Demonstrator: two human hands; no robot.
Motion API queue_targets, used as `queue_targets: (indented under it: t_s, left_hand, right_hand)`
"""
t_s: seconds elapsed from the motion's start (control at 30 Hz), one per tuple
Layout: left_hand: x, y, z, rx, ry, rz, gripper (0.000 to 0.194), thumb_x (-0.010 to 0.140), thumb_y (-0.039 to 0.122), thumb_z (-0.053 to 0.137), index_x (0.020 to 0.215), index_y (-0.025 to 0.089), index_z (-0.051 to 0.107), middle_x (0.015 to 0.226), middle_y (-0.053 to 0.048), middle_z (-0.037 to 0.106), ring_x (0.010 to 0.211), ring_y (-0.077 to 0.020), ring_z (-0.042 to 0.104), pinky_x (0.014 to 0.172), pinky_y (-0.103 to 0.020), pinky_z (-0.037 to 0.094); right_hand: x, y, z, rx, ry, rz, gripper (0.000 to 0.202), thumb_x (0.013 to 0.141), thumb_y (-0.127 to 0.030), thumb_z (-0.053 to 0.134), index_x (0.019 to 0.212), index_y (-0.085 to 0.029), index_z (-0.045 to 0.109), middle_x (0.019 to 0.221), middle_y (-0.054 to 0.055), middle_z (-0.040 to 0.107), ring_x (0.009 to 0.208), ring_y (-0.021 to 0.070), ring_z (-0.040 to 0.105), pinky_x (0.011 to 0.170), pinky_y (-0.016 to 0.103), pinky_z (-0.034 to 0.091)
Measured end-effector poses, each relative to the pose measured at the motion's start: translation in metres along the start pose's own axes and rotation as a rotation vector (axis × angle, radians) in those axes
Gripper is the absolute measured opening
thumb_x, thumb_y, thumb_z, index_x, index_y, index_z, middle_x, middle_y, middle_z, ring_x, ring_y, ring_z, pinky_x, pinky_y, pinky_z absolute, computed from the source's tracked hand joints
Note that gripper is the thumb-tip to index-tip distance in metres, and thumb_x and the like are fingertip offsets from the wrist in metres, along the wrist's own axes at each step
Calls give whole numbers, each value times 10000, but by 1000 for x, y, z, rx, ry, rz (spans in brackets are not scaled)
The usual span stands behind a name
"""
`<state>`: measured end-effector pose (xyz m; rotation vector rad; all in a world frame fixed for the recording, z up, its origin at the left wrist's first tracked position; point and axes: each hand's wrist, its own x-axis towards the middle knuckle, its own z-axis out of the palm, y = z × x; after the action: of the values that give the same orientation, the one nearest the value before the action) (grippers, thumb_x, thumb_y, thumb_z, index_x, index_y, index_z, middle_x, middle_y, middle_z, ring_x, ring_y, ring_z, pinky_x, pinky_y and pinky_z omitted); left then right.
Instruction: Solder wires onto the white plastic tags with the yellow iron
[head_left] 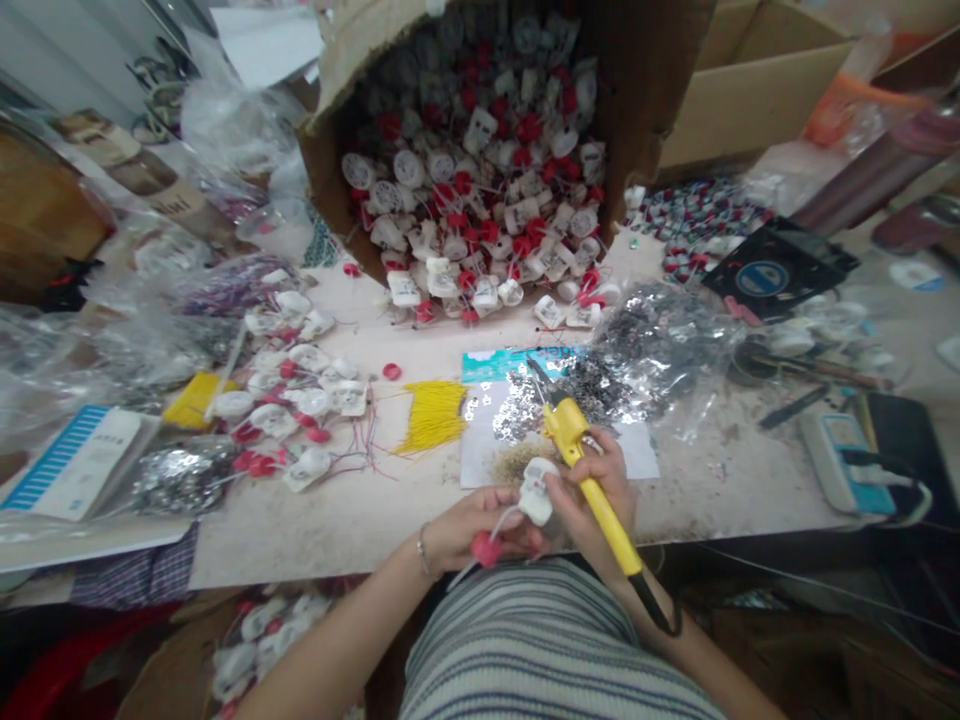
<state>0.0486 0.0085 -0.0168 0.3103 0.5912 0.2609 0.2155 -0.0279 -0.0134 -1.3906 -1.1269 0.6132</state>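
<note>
Just above my lap, my left hand [474, 522] is closed on a small white plastic unit [537, 492]. A white cord with a red cap [486, 549] hangs from that unit beside the fingers. My right hand [604, 488] grips a yellow soldering iron [613, 525], its metal tip pointing up and away over the table. The thumb of the same hand also touches the white unit. Beyond the tip lie small shiny metal pieces [514, 405] on a white and teal sheet [480, 367]. Cut yellow wires [433, 416] are bunched to the left.
A large cardboard box [319, 165] on its side spills white units with red caps. More such units [307, 400] lie at left, wires trailing. A bag of metal pieces [667, 345] lies right of centre, a power strip [844, 465] at far right, a blue-striped box [75, 462] at left.
</note>
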Motion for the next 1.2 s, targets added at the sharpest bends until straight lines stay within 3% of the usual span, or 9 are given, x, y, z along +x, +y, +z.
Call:
queue_targets:
  t_s: [0.17, 0.33, 0.4, 0.5, 0.6, 0.67, 0.83, 1.0, 1.2]
  left_hand:
    - [-11, -6, -13, -146, 125, -265, 241, 793, 327, 628, 908, 116, 634, 736, -53, 704, 686, -174, 691, 680, -304, 544]
    - [-43, 4, -19, 283, 262, -385, 425, 777, 489, 606, 987, 122, 644, 877, -99, 704, 700, -186, 678, 621, -292, 521]
    - [-54, 11, -14, 659, 330, -309, 372, 780, 472, 609, 932, 137, 664, 856, -78, 699, 689, -173, 653, 632, -282, 497]
    - [-55, 20, 0, 1224, 434, -10, 258, 841, 376, 549, 876, 158, 684, 842, -61, 689, 749, -173, 614, 703, -289, 468]
    - [-35, 23, 15, 1603, 472, 353, 238, 872, 300, 497, 971, 169, 669, 957, -87, 664, 909, -207, 571, 840, -351, 427]
    - [-16, 23, 22, 1813, 469, 478, 269, 838, 272, 539, 1070, 174, 633, 1085, -109, 624, 1033, -251, 514, 921, -422, 363]
    - [12, 25, 27, 2055, 417, 255, 169, 842, 215, 492, 884, 182, 652, 917, -83, 666, 963, -275, 542, 865, -470, 319]
    - [-4, 38, 26, 1995, 400, -20, 385, 930, 334, 375, 724, 177, 660, 737, -71, 675, 753, -242, 603, 769, -415, 341]
    - [-33, 39, 25, 2041, 744, 252, 236, 890, 313, 506, 1033, 195, 652, 1019, -107, 638, 946, -262, 567, 820, -402, 365]
  right_hand:
    - [9, 39, -1, -33, -189, -229, 133, 732, -129, 630, 797, -246, 626, 1228, 17, 537, 1064, 178, 607, 863, 337, 568]
    - [7, 57, -18, -35, -346, -181, 208, 754, -200, 634, 938, -296, 648, 1191, -14, 602, 1073, 165, 610, 878, 339, 571]
    - [6, 56, -25, -54, -326, -195, 206, 744, -168, 636, 907, -292, 658, 1237, -9, 572, 1116, 181, 589, 912, 369, 557]
    - [4, 50, -29, -116, -182, -291, 190, 726, -111, 631, 835, -263, 664, 1278, 19, 525, 1085, 193, 603, 881, 358, 571]
    - [5, 44, -26, -186, -110, -381, 213, 723, -74, 605, 848, -242, 641, 1296, 43, 484, 1063, 187, 606, 851, 324, 578]
    - [5, 44, -25, -213, -146, -397, 237, 727, -53, 578, 869, -236, 627, 1310, 53, 459, 1098, 193, 584, 874, 332, 570]
    - [2, 54, -21, -212, -211, -351, 267, 722, -45, 589, 890, -250, 624, 1340, 51, 442, 1114, 207, 574, 884, 369, 566]
    - [-3, 61, -12, -104, -250, -347, 274, 751, -61, 585, 939, -257, 625, 1322, 32, 488, 1141, 199, 573, 896, 356, 564]
    - [1, 51, -18, -179, -245, -403, 321, 724, -28, 574, 951, -253, 605, 1354, 55, 431, 1130, 213, 575, 892, 371, 566]
